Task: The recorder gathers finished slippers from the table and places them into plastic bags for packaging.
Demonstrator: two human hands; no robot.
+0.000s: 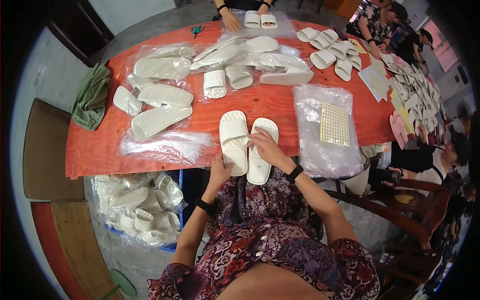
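Note:
Two white slide slippers lie side by side at the near edge of the orange table (pixel 100 145). My left hand (pixel 220 171) grips the heel end of the left slipper (pixel 233 135). Over the strap of the right slipper (pixel 260 170) rests my right hand (pixel 266 146), its fingers pressing where the two slippers meet. Both wrists wear black bands.
White soles and slippers in clear plastic (pixel 162 95) cover the table's left and middle. A plastic bag with a yellow sticker sheet (pixel 334 123) lies to the right. Another person's hands (pixel 231 20) hold a slipper pair at the far edge. A bag of slippers (pixel 137 205) sits below left.

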